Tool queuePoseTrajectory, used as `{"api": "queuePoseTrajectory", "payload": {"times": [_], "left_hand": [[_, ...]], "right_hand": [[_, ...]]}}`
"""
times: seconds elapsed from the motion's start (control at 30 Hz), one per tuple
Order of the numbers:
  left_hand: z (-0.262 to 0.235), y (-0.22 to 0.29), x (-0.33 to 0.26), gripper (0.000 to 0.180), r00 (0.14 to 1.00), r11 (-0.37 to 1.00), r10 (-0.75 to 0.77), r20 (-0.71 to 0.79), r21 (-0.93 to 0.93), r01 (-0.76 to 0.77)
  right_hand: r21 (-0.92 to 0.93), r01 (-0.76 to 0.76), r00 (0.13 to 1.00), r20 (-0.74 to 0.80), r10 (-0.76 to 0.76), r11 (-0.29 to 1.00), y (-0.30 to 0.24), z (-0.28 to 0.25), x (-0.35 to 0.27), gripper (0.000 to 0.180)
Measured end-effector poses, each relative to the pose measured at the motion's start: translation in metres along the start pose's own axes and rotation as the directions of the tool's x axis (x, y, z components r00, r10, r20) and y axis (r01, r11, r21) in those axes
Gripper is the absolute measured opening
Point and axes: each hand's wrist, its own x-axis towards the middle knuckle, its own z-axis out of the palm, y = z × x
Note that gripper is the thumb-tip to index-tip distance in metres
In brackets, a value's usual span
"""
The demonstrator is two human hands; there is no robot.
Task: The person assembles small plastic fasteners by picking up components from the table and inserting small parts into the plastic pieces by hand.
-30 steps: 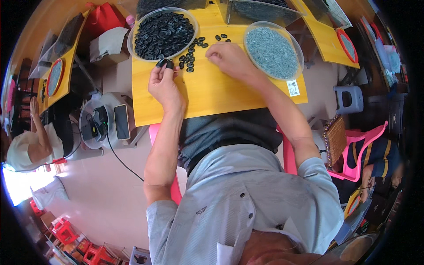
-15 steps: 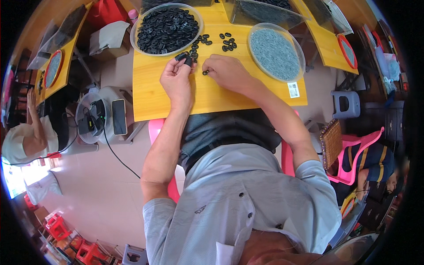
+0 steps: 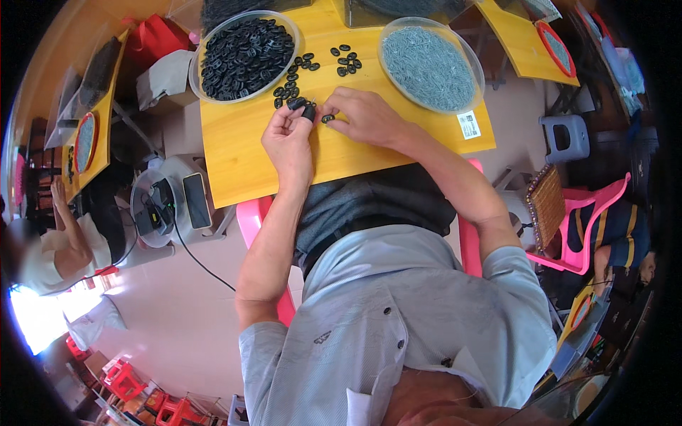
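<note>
My left hand is above the table, thumb and forefinger capped in black finger covers and pinched together. What their tips hold, if anything, is too small to make out. Close beside it my right hand has its fingers bent round a small black oval piece. Just beyond the left fingertips lie several loose black oval pieces like it, with another cluster farther right. A clear round tub heaped with black pieces stands at the far left. A second tub at the right holds many thin silvery pins.
The yellow table carries a white label near its right edge. Clear bins stand at its far side. A stool with a phone is left of it, and a grey stool right. Other people sit at both sides.
My view has shifted a little, so the table sits differently in the picture. The two hands have drawn closer together at the fingertips, and the black piece in my right hand shows more.
</note>
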Motion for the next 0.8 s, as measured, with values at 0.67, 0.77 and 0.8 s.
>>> {"api": "queuePoseTrajectory", "payload": {"times": [0.67,0.77,0.8], "left_hand": [[0.007,0.001,-0.001,0.018,0.997,0.993,-0.066,0.028,0.098,0.063],[0.006,0.001,0.000,0.018,0.997,0.992,-0.072,0.028,0.106,0.069],[0.006,0.001,0.000,0.017,0.997,0.991,-0.069,0.027,0.120,0.066]], "right_hand": [[0.918,-0.377,0.834,0.281,0.476,0.120,0.003,-0.011,0.002,0.021],[0.919,-0.384,0.839,0.307,0.450,0.090,0.003,-0.014,0.002,0.021],[0.911,-0.401,0.838,0.325,0.438,0.092,0.004,-0.015,0.002,0.021]]}}
